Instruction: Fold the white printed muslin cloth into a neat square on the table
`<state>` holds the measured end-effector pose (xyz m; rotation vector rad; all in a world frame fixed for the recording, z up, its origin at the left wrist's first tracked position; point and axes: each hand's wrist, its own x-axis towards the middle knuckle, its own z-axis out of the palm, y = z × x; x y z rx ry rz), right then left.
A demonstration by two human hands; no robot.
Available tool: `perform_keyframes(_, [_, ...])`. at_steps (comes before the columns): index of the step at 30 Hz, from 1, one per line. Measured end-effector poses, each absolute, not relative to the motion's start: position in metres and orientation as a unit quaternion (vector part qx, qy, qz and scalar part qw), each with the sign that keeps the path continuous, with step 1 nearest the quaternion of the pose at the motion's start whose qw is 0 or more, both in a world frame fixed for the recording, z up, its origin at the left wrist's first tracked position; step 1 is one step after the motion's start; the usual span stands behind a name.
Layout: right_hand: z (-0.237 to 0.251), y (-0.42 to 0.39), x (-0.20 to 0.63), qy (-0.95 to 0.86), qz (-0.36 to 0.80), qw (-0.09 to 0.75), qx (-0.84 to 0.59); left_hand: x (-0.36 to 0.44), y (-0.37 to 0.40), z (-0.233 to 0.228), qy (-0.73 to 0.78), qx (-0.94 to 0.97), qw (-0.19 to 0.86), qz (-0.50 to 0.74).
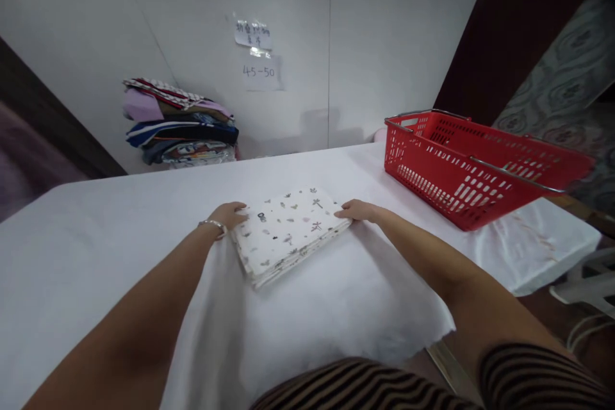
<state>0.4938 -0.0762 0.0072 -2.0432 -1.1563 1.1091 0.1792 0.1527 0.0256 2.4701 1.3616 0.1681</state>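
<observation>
Flanking the folded cloth [292, 225] are clothes [185, 130] and a basket [442, 168].

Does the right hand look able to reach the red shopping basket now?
Probably yes: nothing visible stands between the right hand and the red shopping basket, but that hand holds the folded printed fabric.

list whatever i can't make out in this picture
All in the head view:
- Underside of the folded printed cloth: hidden by its upper layers.
- Whether fingers of the left hand or right hand reach far beneath it: the cloth covers that.
- Most of the inside of the red shopping basket: hidden by its near wall.
- Some characters on the upper paper sign: small and blurred.
</observation>
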Motion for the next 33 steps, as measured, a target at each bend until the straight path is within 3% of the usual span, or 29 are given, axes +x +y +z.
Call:
perform_keyframes(4, [0.005, -0.09, 0.49, -0.387, 0.397, 0.332, -0.763, 0.184, 0.155, 0.028, 0.475, 0.872, 0.115, 0.028])
perform_keyframes(9, [0.008, -0.105, 0.497, -0.368, 0.386, 0.371, -0.761, 0.201, 0.08, 0.037, 0.365, 0.923, 0.082, 0.093])
perform_keyframes(15, [0.013, -0.099, 0.488, -0.386, 0.399, 0.303, -0.774, 0.203, -0.018, 0.021, 0.202, 0.974, 0.047, 0.092])
perform_keyframes(23, [0.039, -0.083, 0.472, -0.427, 0.335, 0.177, -0.821, 0.192, -0.023, 0.003, 0.205, 0.973, -0.017, 0.108])
perform_keyframes(33, [0.028, -0.075, 0.473, -0.416, 0.322, 0.246, -0.814, 0.189, -0.025, 0.003, 0.206, 0.969, -0.087, 0.102])
